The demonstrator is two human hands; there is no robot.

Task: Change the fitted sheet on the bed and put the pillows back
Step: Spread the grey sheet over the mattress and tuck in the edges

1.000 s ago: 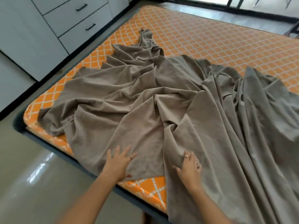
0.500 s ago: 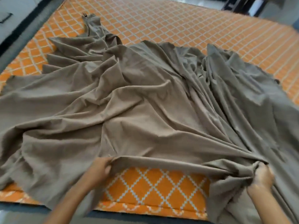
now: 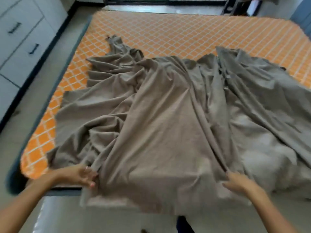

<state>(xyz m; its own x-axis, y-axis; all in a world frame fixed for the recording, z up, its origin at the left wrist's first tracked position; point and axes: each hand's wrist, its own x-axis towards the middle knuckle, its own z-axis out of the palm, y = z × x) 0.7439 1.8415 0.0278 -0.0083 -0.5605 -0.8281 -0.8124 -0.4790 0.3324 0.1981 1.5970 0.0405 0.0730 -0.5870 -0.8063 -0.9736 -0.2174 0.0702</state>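
"What stood on the left when you looked?"

"White drawers along the wall, then the orange lattice mattress, bare over its far half and along its left edge."

"And the sheet?"

"The taupe sheet lay bunched over the near half, one twisted tail reaching up toward the far left. Half a second earlier a patch of orange had shown between the person's hands at the near edge; by this moment it was covered, and the hem hung over the near side toward the floor."

"How were the hands?"

"The left hand gripped a fold at the near-left, fingers curled into the cloth, as far as the blur let me judge. The right hand sat at a ridge of fabric further right. Whether it pinched the cloth or only rested on it, I couldn't tell."

"So what did that mean for the job?"

"I'd say she had drawn the near edge toward herself, so spreading was under way, but no corner was tucked. The far half needed covering, and I saw no pillows."
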